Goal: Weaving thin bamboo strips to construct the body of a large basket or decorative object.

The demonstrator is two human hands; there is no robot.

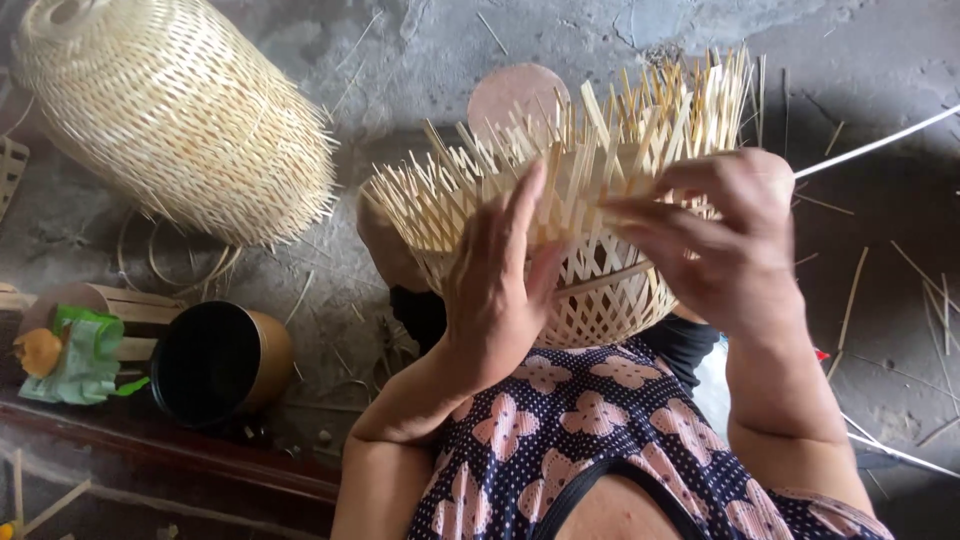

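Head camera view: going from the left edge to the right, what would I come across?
Green cloth → black round pot with brown outside → large finished pale woven bamboo basket → left hand → half-woven bamboo basket with loose strip ends → right hand → long thin pale stick on the grey floor.

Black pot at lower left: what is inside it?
The black pot lies tipped on its side, mouth toward the camera. Its inside shows only dark; whether anything sits at the bottom cannot be told. Beside it lies a green cloth.
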